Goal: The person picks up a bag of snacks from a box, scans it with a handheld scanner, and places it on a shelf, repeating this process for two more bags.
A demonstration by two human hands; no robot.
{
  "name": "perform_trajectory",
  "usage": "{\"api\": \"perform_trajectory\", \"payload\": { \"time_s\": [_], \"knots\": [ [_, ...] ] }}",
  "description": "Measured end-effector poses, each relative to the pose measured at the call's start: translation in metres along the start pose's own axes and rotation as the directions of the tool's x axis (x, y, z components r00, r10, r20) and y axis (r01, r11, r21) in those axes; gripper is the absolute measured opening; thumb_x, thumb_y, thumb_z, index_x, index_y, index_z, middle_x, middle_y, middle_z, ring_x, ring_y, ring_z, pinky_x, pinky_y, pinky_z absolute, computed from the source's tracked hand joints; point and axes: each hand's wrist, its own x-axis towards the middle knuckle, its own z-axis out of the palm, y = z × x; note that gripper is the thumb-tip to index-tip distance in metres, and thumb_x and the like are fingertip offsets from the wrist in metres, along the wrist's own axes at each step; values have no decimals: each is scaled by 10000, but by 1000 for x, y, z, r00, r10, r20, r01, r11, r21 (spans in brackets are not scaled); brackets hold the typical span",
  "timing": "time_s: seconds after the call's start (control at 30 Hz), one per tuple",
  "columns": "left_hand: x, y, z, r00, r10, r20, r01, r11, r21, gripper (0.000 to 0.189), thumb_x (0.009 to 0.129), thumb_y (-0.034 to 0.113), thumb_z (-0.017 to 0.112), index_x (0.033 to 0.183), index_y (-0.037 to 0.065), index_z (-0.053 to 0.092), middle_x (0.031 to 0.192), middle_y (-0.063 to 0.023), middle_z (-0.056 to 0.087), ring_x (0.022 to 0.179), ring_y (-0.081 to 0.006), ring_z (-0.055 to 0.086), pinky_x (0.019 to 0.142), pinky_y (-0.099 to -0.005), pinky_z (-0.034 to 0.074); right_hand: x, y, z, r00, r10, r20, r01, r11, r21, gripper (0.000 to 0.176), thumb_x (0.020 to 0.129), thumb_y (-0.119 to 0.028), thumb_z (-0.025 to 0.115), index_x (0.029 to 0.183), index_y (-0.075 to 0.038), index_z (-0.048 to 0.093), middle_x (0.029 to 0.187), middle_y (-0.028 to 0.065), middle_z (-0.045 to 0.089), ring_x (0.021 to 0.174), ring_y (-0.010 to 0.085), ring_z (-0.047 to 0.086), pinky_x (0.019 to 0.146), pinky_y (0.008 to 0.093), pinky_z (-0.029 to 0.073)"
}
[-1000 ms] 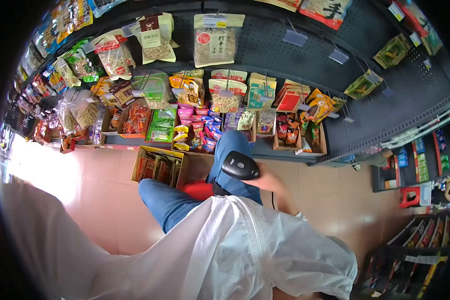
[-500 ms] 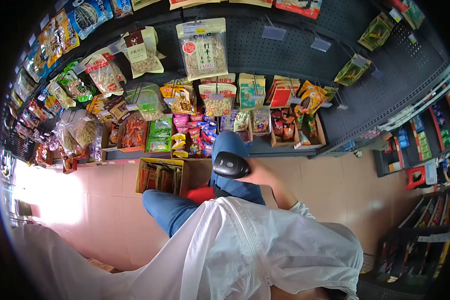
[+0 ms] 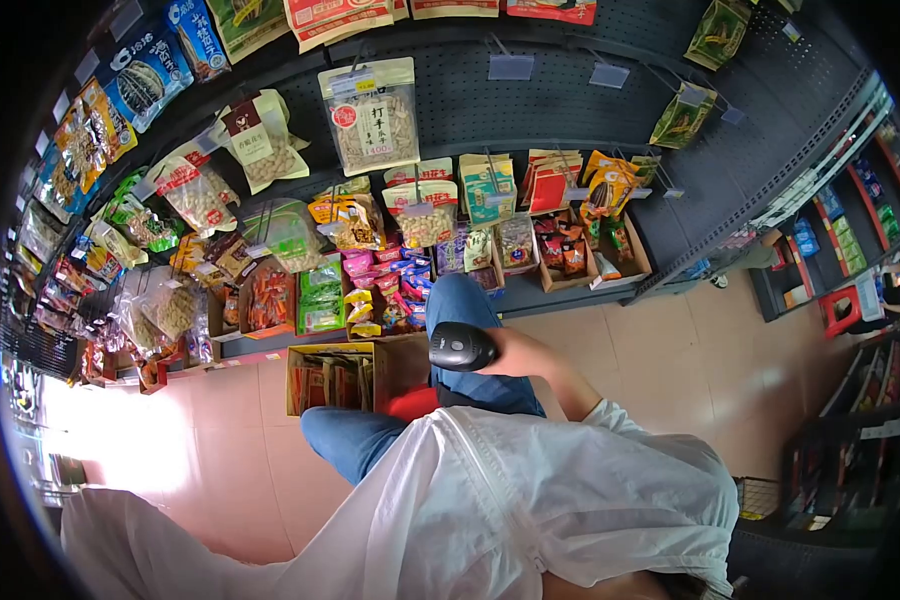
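Observation:
In the head view my right hand (image 3: 515, 353) is closed around a black handheld barcode scanner (image 3: 462, 346). The scanner is held just over my knee in blue jeans (image 3: 462, 300), its rounded head pointing left. Its handle is mostly hidden in my grip. My left hand is out of sight; only the white left sleeve (image 3: 160, 545) shows at the lower left. Below the shelf, an open yellow-edged cardboard box (image 3: 378, 378) of flat packets stands on the floor to the left of that knee.
Ahead, a dark shelf (image 3: 560, 95) carries hanging bags of nuts and seeds (image 3: 372, 120). Along its bottom stand open cartons of small wrapped snacks (image 3: 320, 300). To the right are another shelf (image 3: 855, 225), a red stool (image 3: 840, 312) and a dark rack (image 3: 855, 440). Tiled floor (image 3: 660, 350) lies between.
The camera view has turned slightly, so the upper shelf goods appear farther left and the floor box a little lower. My right hand keeps hold of the barcode scanner in nearly the same place.

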Motion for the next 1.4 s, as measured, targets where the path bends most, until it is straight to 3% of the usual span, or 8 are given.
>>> {"api": "perform_trajectory", "payload": {
  "time_s": [0.1, 0.2, 0.33, 0.57, 0.8, 1.13, 1.17, 1.4],
  "knots": [
    [3, -2, -1, 1000, 23, -19, -23, 1000, 7, 287, 814, 200, 461, 963, -33, 538, 928, -114, 574, 837, -170, 547, 744, -268, 419, 5, 1, 1, 1000, 8, 18, -8, 999, -41, 429, 621, -153, 699, 999, -23, 545, 951, 139, 600, 892, 230, 568, 782, 326, 427],
    [13, -5, 0, 998, 58, -34, -57, 998, 8, 285, 814, 198, 460, 961, -34, 539, 928, -113, 573, 836, -169, 547, 744, -268, 419, 6, 13, 4, 996, -81, 22, 80, 997, 19, 448, 615, -169, 706, 1004, -21, 537, 954, 148, 594, 891, 247, 565, 776, 329, 428],
    [25, -7, -6, 994, 105, -44, -104, 994, 32, 283, 814, 195, 459, 957, -35, 540, 928, -113, 573, 835, -168, 546, 744, -267, 417, 2, -10, -1, 999, 31, 10, -31, 999, -41, 453, 608, -186, 710, 992, -20, 535, 948, 154, 591, 885, 268, 563, 773, 342, 427],
    [40, -14, -6, 985, 160, -62, -157, 987, 44, 278, 814, 190, 457, 952, -36, 541, 929, -112, 572, 834, -165, 544, 744, -265, 416, 9, 0, 8, 993, -115, 8, 116, 991, -68, 364, 630, -212, 671, 931, -36, 567, 865, 170, 601, 833, 313, 573, 710, 372, 435],
    [51, -16, -15, 970, 220, -102, -212, 974, 80, 273, 813, 185, 456, 947, -37, 542, 929, -112, 572, 832, -163, 543, 744, -264, 414, 14, 8, 13, 995, -83, 57, 86, 995, -49, 368, 639, -238, 668, 934, -43, 567, 877, 167, 599, 849, 308, 569, 714, 365, 435],
    [1, -26, -15, 952, 163, -257, -142, 985, 99, 267, 813, 178, 453, 939, -39, 544, 930, -111, 571, 830, -159, 541, 744, -262, 411, 10, 4, 20, 996, -84, -5, 84, 996, 33, 383, 642, -220, 680, 956, -34, 563, 899, 165, 600, 866, 296, 571, 731, 353, 431],
    [-7, -26, -17, 951, 151, -271, -127, 986, 104, 266, 813, 178, 453, 938, -39, 544, 930, -111, 571, 830, -159, 541, 744, -262, 411, 11, 3, 20, 999, -8, 52, 8, 1000, -2, 444, 632, -177, 697, 1027, -50, 536, 977, 122, 595, 911, 235, 563, 796, 336, 417],
    [-57, -21, -25, 907, 103, -409, -41, 987, 158, 262, 813, 173, 451, 933, -40, 546, 930, -111, 570, 828, -157, 539, 744, -260, 409, 21, 0, 26, 995, -18, 98, 20, 1000, -19, 388, 633, -168, 699, 972, -35, 562, 916, 125, 610, 854, 207, 572, 763, 318, 425]
  ]
}}
